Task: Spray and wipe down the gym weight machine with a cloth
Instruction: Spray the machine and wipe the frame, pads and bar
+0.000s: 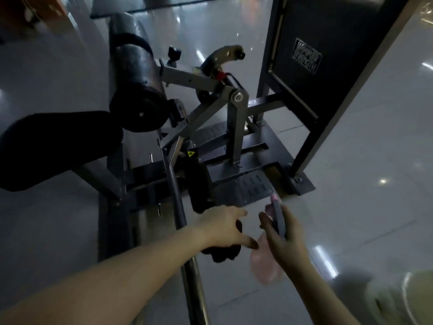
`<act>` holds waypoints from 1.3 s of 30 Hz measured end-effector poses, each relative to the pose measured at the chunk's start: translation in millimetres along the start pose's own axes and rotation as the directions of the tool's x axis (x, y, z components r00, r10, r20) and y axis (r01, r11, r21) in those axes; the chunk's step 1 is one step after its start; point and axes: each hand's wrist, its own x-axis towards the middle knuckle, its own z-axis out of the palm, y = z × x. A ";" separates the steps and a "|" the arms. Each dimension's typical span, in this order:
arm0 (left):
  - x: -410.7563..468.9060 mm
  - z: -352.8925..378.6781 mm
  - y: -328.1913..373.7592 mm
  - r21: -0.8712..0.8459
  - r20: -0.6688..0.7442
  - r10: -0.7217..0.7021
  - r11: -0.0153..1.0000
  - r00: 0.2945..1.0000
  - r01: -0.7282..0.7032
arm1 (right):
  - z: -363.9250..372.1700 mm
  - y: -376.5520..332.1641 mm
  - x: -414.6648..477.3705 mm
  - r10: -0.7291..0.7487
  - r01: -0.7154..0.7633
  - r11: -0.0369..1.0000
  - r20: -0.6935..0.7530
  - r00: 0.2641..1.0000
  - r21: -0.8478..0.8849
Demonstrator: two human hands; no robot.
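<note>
The grey gym weight machine [210, 109] fills the middle of the view, with black roller pads, a black seat pad at the left and a footplate low in the frame. My left hand [222, 227] holds a dark cloth [225, 252] against the machine's long metal bar [180, 216]. My right hand [284, 240] grips a pinkish spray bottle [264, 266] by its grey trigger head, nozzle pointing toward the footplate [246, 188]. The two hands are close together, just apart.
A black weight-stack housing [323, 55] on a grey frame stands at the right. Glossy pale floor tiles [375, 160] surround the machine. A blurred pale object [412, 299] lies at the bottom right corner.
</note>
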 end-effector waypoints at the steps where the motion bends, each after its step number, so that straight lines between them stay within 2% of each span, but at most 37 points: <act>1: -11.8 1.1 23.0 -0.067 0.030 -0.010 0.998 1.000 0.012 | -16.7 -24.5 -8.3 0.008 -0.008 0.998 -0.007 1.000 0.057; 4: -39.1 -4.9 72.2 -0.201 0.002 0.026 0.979 1.000 -0.025 | -50.0 -78.7 -19.2 -0.034 0.037 0.986 -0.021 0.999 0.160; 7: -59.1 -32.2 113.5 -0.218 -0.134 0.147 0.960 0.980 -0.174 | -77.1 -125.2 -13.0 -0.088 0.091 0.973 -0.026 0.996 0.211; 9: -63.1 -54.1 128.4 -0.235 -0.183 0.155 0.952 0.971 -0.196 | -89.0 -147.7 -1.9 -0.117 0.117 0.971 -0.013 0.993 0.210; 13: -50.1 -100.1 142.5 -0.178 -0.188 0.146 0.967 0.971 -0.180 | -105.3 -171.8 30.1 -0.151 0.143 0.980 0.052 0.987 0.135; 15: -39.7 -120.8 145.1 -0.190 -0.208 0.143 0.965 0.968 -0.183 | -108.0 -181.2 51.9 -0.113 0.104 0.990 0.097 0.989 0.092; 19: -5.9 -158.1 143.6 -0.244 -0.208 0.106 0.957 0.972 -0.156 | -107.4 -197.3 102.6 0.003 -0.023 0.993 0.170 0.985 0.115; 21: 9.9 -179.4 139.0 -0.298 -0.202 0.052 0.948 0.978 -0.112 | -100.6 -205.8 134.6 0.018 -0.030 0.998 0.200 0.980 0.060; 25: 40.4 -234.9 118.7 -0.370 -0.140 -0.020 0.928 0.990 -0.033 | -88.2 -235.3 202.5 -0.061 0.066 0.998 0.190 0.980 -0.022; 27: 52.8 -264.3 102.1 -0.379 -0.167 -0.082 0.925 0.983 0.013 | -89.1 -242.7 244.3 -0.105 0.106 0.994 0.086 0.991 -0.008; 29: 71.0 -289.1 80.8 -0.420 -0.247 -0.182 0.905 0.952 0.064 | -86.6 -236.8 288.5 -0.114 0.114 0.993 -0.022 0.993 0.000; 30: 81.0 -298.7 69.6 -0.442 -0.304 -0.248 0.892 0.920 0.094 | -82.1 -230.3 305.5 -0.111 0.111 0.994 -0.015 0.994 -0.020; 33: 117.0 -324.1 41.0 -0.475 -0.486 -0.407 0.866 0.774 0.157 | -63.1 -205.6 352.6 -0.042 0.062 0.989 0.145 0.989 -0.136; 35: 146.4 -343.0 28.8 -0.454 -0.540 -0.442 0.870 0.717 0.194 | -51.7 -198.3 400.4 -0.007 0.029 0.990 0.159 0.987 -0.136; 39: 216.5 -382.1 16.6 -0.302 -0.610 -0.412 0.910 0.676 0.283 | -31.8 -194.3 516.8 -0.040 0.109 0.956 0.247 0.968 -0.273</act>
